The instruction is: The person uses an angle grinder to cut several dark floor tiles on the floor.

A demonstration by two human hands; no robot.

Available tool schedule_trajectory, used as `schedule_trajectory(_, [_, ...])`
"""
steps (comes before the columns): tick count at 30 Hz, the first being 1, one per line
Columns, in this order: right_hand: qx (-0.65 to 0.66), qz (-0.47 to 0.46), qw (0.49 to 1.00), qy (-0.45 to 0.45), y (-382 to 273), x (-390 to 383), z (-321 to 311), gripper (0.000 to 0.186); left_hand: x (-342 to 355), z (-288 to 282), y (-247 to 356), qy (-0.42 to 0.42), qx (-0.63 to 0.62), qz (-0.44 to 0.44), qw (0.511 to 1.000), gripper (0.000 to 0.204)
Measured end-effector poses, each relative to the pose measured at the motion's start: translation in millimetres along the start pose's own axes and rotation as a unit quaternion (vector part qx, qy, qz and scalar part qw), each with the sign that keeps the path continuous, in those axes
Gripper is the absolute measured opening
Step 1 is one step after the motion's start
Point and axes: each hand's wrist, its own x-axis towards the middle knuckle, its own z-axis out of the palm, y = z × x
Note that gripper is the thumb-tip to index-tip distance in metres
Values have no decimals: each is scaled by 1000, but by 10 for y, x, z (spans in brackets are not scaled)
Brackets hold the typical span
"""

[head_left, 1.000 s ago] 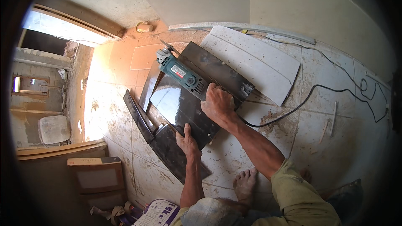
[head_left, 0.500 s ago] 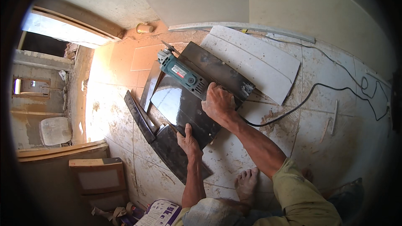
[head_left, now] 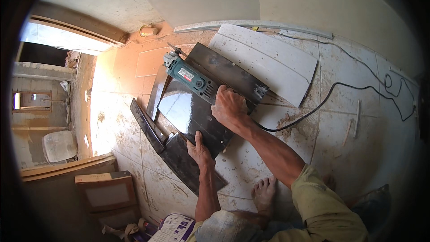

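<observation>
My right hand (head_left: pixel 229 106) is wrapped round the rear end of a teal angle grinder (head_left: pixel 190 77), which lies over dark tile pieces with its disc toward the far left. Under my left hand (head_left: pixel 200 151) is the near edge of a glossy black tile (head_left: pixel 204 123); the thumb lies on top and the fingers are partly hidden at the edge. A cut black strip (head_left: pixel 148 125) and another dark piece (head_left: pixel 186 166) lie beside and below it. Beyond the glossy tile rests a dusty dark slab (head_left: pixel 228 71).
White tiles (head_left: pixel 273 62) lie on the dusty floor at the back. A black cord (head_left: pixel 329 94) curves off to the right. Against the wall are a yellowish cup (head_left: pixel 148 31) and a long metal strip (head_left: pixel 251 25). Boxes (head_left: pixel 105 192) and a printed bag (head_left: pixel 174 228) stand at the near left.
The whole view has shifted slightly, so everything sits a little further left and up. Both hands keep their places on the grinder and the glossy tile.
</observation>
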Motion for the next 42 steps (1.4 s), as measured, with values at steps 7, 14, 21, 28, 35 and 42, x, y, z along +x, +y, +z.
schedule_trajectory(7, [6, 2, 1000, -4, 5, 5, -33, 46, 7, -25, -21, -15, -4, 9, 1000, 31])
schedule_trajectory(14, [1, 14, 1000, -24, -34, 9, -63, 50, 9, -9, -15, -7, -5, 14, 1000, 31])
schedule_trajectory(21, [-9, 18, 1000, -16, -52, 32, -23, 49, 21, -25, -29, -2, 13, 8, 1000, 34])
schedule_trajectory(28, [-12, 7, 1000, -11, -33, 12, -55, 45, 28, -27, -49, -10, -4, 12, 1000, 34])
schedule_trajectory(35, [-17, 18, 999, -38, -35, -17, -109, 46, 18, -19, -18, -16, -13, 7, 1000, 36])
schedule_trajectory(42, [-21, 18, 999, -23, 8, -52, -68, 46, -13, 13, 28, -6, -6, 3, 1000, 32])
